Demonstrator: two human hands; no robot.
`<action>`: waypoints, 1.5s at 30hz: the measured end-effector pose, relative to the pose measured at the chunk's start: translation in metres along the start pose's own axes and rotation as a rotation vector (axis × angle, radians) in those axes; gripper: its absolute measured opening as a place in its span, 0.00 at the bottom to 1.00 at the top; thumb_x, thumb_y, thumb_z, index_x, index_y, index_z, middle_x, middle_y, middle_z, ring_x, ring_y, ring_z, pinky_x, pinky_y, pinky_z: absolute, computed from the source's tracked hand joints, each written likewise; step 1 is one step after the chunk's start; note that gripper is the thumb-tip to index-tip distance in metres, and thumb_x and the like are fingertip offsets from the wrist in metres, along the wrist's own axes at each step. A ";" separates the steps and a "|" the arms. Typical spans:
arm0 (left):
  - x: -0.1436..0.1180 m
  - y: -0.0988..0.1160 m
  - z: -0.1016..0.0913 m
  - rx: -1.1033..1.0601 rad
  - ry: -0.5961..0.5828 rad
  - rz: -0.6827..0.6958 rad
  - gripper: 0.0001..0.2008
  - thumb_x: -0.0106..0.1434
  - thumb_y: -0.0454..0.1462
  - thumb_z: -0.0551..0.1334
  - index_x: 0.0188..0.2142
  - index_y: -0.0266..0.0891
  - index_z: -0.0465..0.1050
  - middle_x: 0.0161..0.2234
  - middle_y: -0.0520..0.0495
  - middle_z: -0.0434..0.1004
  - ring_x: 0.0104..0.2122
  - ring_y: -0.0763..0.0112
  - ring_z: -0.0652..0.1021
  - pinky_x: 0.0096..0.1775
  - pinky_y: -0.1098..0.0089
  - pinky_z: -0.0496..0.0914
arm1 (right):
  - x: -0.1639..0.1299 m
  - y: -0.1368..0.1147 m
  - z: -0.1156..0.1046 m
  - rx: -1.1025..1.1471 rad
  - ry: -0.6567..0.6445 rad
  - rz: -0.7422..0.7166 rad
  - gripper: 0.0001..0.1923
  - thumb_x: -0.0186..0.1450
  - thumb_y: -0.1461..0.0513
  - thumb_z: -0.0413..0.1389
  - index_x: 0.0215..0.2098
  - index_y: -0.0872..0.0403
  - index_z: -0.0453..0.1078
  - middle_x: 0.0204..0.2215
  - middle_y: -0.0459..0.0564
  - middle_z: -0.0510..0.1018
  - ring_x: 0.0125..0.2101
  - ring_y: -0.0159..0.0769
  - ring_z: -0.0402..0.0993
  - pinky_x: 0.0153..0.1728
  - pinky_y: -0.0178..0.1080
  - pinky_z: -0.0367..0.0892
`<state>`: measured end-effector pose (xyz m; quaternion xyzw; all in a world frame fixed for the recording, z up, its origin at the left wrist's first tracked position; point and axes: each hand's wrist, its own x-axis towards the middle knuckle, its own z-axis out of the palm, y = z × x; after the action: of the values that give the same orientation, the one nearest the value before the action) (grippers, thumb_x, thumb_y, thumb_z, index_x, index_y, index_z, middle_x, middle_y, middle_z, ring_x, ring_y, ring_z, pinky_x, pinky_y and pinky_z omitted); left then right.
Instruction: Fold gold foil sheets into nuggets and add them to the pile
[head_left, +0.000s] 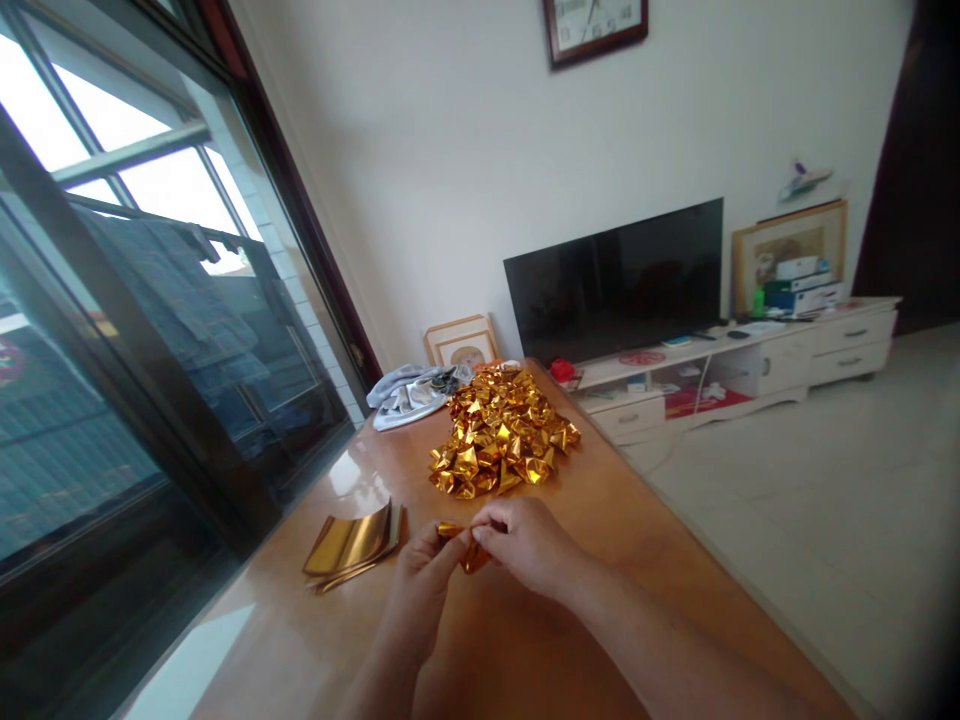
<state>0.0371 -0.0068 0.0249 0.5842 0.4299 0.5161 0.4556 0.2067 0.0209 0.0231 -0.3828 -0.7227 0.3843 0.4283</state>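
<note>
Between my two hands is a piece of gold foil paper (474,558), partly folded and partly covered by my fingers. My left hand (427,570) pinches its left side with the thumb on top. On its right side, my right hand (525,540) grips the foil between thumb and fingers. A stack of flat, slightly curled gold foil sheets (352,545) lies on the table to the left of my left hand. Just beyond my hands spreads a large heap of folded gold foil pieces (502,430), shiny and pointed.
The wooden table (630,620) stretches away from me, its right edge above the tiled floor. At its far end sits a pale grey cloth item (409,395). A low white cabinet (795,350) with a television (619,280) stands along the wall. Glass doors (135,300) are on the left.
</note>
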 end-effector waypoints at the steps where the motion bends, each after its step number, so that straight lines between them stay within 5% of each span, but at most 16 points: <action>1: 0.000 -0.001 0.000 -0.010 0.003 0.000 0.08 0.62 0.40 0.65 0.31 0.36 0.74 0.29 0.49 0.74 0.31 0.69 0.71 0.37 0.69 0.65 | 0.000 0.000 0.000 -0.010 0.001 -0.006 0.11 0.65 0.62 0.53 0.35 0.53 0.78 0.29 0.47 0.83 0.30 0.34 0.77 0.29 0.32 0.64; 17: 0.002 -0.004 -0.004 -0.193 0.014 -0.045 0.08 0.61 0.38 0.67 0.37 0.37 0.73 0.33 0.48 0.74 0.35 0.69 0.72 0.40 0.69 0.65 | -0.001 -0.002 -0.003 -0.158 0.027 -0.061 0.11 0.65 0.59 0.54 0.30 0.53 0.77 0.26 0.45 0.80 0.28 0.33 0.74 0.27 0.31 0.59; 45: -0.006 0.010 -0.014 0.017 0.053 0.016 0.09 0.61 0.40 0.66 0.31 0.36 0.80 0.28 0.48 0.77 0.32 0.68 0.72 0.39 0.69 0.65 | -0.003 -0.008 -0.006 -0.085 -0.058 -0.089 0.10 0.66 0.60 0.55 0.30 0.54 0.76 0.26 0.45 0.79 0.28 0.33 0.75 0.28 0.32 0.62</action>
<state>0.0226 -0.0134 0.0338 0.5774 0.4418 0.5313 0.4349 0.2110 0.0163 0.0310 -0.3569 -0.7667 0.3450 0.4071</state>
